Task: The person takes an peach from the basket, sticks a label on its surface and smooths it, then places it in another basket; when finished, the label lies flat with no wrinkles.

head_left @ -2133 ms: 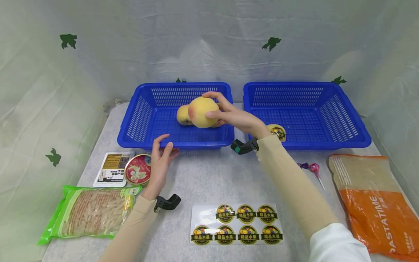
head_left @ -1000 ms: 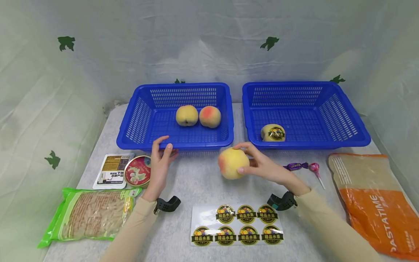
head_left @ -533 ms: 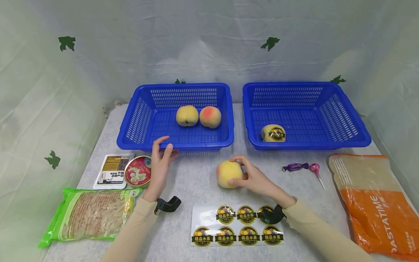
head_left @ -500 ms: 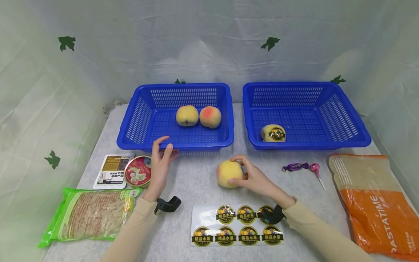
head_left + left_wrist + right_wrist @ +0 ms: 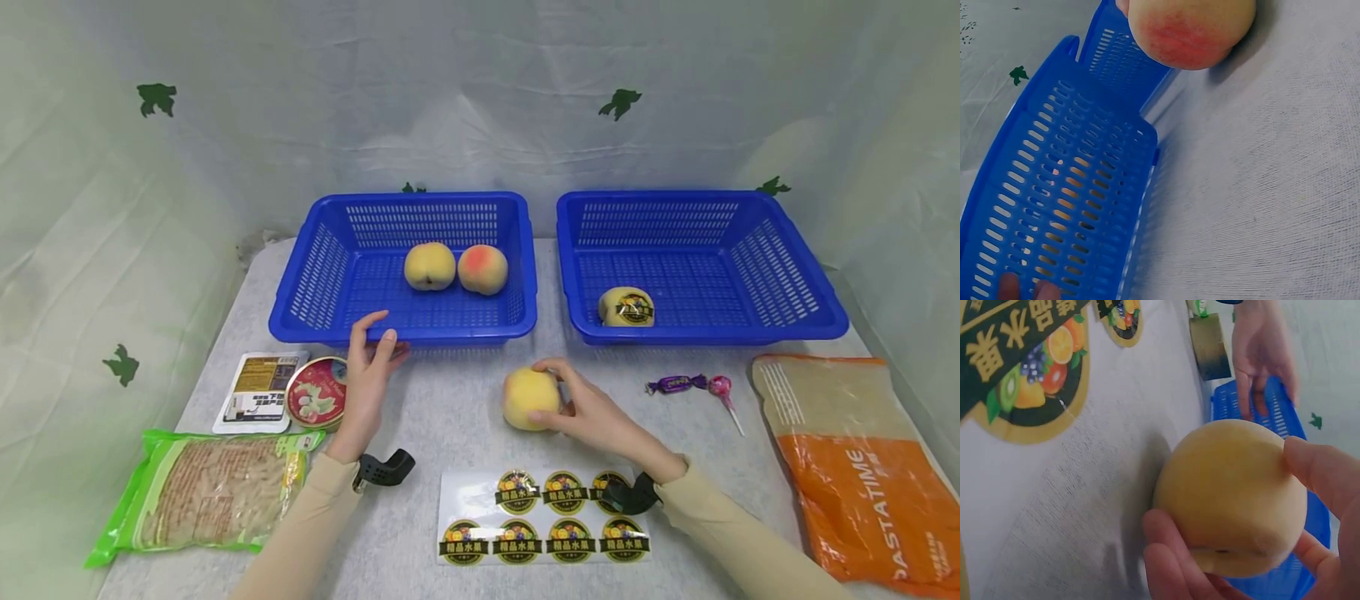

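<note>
My right hand (image 5: 592,412) grips a yellow peach (image 5: 531,400) with a red blush, in front of the gap between two blue baskets. Whether the peach touches the table I cannot tell. In the right wrist view, thumb and fingers curl round the peach (image 5: 1229,494). My left hand (image 5: 367,383) holds the front rim of the left basket (image 5: 330,336); in the left wrist view its fingertips (image 5: 1046,290) rest against the slotted wall. Two more peaches, one yellow (image 5: 429,267) and one blushed red (image 5: 483,269), lie inside that basket.
In the right basket (image 5: 712,333) sits a peach bearing a round label (image 5: 626,307). A sticker sheet (image 5: 543,517) lies in front. Candy (image 5: 677,384), a lollipop (image 5: 720,385) and an orange bag (image 5: 862,483) are right; a green bag (image 5: 217,492), round tin (image 5: 317,392) and white pack (image 5: 258,392) left.
My right hand has carried the peach out of the left basket and down toward the table, then shifted slightly right. My left hand has stayed at the basket rim.
</note>
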Demonstrator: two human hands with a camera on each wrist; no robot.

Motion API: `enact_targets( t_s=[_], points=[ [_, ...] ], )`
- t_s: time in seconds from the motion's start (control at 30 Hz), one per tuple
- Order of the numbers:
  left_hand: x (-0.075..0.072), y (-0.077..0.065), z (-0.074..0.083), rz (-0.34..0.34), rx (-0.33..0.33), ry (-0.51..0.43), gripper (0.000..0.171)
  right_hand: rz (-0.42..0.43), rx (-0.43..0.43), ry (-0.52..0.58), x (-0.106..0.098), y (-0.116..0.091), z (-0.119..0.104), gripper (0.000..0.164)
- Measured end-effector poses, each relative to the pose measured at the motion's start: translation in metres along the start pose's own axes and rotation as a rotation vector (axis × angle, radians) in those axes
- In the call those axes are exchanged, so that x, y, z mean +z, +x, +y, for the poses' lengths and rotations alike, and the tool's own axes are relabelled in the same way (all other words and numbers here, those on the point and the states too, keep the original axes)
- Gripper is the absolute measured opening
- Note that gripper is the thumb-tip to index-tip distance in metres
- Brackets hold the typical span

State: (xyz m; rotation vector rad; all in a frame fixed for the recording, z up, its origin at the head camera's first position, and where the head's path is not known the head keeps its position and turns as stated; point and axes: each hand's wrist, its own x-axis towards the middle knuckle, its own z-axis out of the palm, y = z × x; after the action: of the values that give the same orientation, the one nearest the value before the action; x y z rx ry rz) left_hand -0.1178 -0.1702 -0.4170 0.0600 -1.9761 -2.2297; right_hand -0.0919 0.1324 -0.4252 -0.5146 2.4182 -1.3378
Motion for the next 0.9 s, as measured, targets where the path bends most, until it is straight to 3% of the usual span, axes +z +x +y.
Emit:
enact_targets(
  t_s=[0.17,0.37,0.47,0.67,0.83,0.9],
  points=[
    [-0.002,-0.001,0.005,-0.038,-0.047,0.001,0.045,-0.048,0.001,0.094,-0.009,-0.004,0.001,0.058],
    [-0.007,-0.006,0.013,-0.224,-0.077,0.051,0.045,-0.045,-0.038,0.131,-0.021,-0.012,-0.015,0.055],
    [-0.008,-0.010,0.015,-0.359,-0.053,0.093,0.044,-0.027,-0.074,0.139,-0.025,-0.017,-0.028,0.053],
    [-0.006,-0.028,0.014,-0.704,0.055,0.219,0.037,0.020,-0.129,0.186,-0.025,-0.022,-0.035,0.045],
    [0.008,-0.052,0.006,-0.983,0.082,0.439,0.025,0.027,-0.205,0.202,-0.015,-0.029,-0.033,0.035],
    [0.013,-0.060,0.002,-1.064,0.082,0.516,0.024,0.002,-0.232,0.208,-0.008,-0.031,-0.026,0.033]
  ],
)
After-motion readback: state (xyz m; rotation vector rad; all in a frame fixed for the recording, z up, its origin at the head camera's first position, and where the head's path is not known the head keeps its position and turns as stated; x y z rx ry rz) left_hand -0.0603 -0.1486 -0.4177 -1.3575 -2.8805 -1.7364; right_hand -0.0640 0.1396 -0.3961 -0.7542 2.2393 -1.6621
